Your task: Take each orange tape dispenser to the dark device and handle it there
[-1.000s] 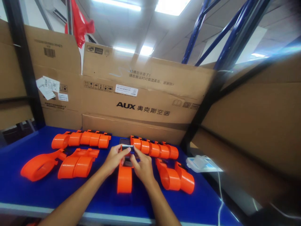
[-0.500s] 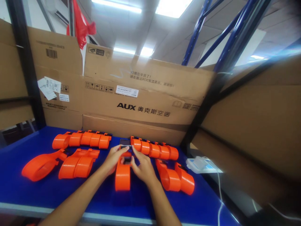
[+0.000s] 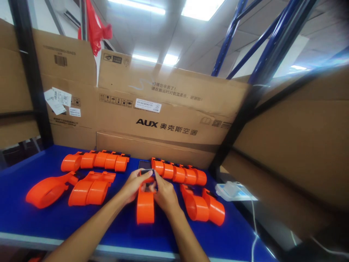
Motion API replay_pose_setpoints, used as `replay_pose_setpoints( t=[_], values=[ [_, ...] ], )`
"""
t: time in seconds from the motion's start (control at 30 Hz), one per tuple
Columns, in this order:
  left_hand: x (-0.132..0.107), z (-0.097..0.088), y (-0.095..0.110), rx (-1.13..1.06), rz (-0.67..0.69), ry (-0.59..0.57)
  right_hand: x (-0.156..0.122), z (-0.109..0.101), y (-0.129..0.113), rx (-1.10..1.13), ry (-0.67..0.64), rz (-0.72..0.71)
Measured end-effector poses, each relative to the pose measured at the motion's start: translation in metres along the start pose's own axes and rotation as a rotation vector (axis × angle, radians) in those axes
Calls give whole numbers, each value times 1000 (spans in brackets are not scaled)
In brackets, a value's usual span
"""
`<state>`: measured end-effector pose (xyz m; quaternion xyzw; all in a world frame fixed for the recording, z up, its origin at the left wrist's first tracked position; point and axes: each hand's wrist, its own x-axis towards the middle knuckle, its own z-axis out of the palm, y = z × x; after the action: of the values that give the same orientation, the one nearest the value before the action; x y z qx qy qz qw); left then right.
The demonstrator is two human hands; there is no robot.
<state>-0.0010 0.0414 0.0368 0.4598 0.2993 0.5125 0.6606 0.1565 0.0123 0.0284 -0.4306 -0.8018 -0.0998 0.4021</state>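
Observation:
An orange plastic ring-shaped part (image 3: 145, 208) rests on edge on the blue table (image 3: 32, 222) straight in front of me. My left hand (image 3: 133, 186) and my right hand (image 3: 163, 193) close on its far end from either side. Their fingertips pinch a small dark piece (image 3: 147, 171) at the top of that part. Just behind them lies a dark phone-like device (image 3: 144, 164), flat on the table.
Rows of the same orange parts lie at the back left (image 3: 95, 161), back right (image 3: 178, 173), near left (image 3: 69, 187) and near right (image 3: 204, 205). Cardboard boxes (image 3: 166, 109) wall in the back and right. A white device (image 3: 233, 190) with a cable sits at the table's right edge.
The orange part has shifted slightly between my hands, nearer and then back. My fingertips have closed tighter on the dark piece at its top. The other parts have not moved.

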Motion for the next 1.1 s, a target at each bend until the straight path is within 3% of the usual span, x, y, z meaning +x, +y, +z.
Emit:
replay_pose_setpoints(
  t=[0.17, 0.33, 0.47, 0.67, 0.9, 1.1],
  values=[
    [1, -2, -1, -7, 17, 0, -1, 3, 5, -11, 41, -31],
    [1, -2, 2, 44, 77, 38, 3, -1, 8, 168, 72, -22],
    [0, -1, 2, 117, 142, 20, 5, -3, 3, 337, 152, 76],
    [-1, -1, 1, 155, 185, 0, 4, -3, -4, 386, 170, 153],
    [4, -8, 6, 44, 82, -16, 7, -7, 8, 557, 216, 410],
    [14, -23, 9, -18, 107, 84, 5, -8, 30, 383, 153, 524]
  ],
)
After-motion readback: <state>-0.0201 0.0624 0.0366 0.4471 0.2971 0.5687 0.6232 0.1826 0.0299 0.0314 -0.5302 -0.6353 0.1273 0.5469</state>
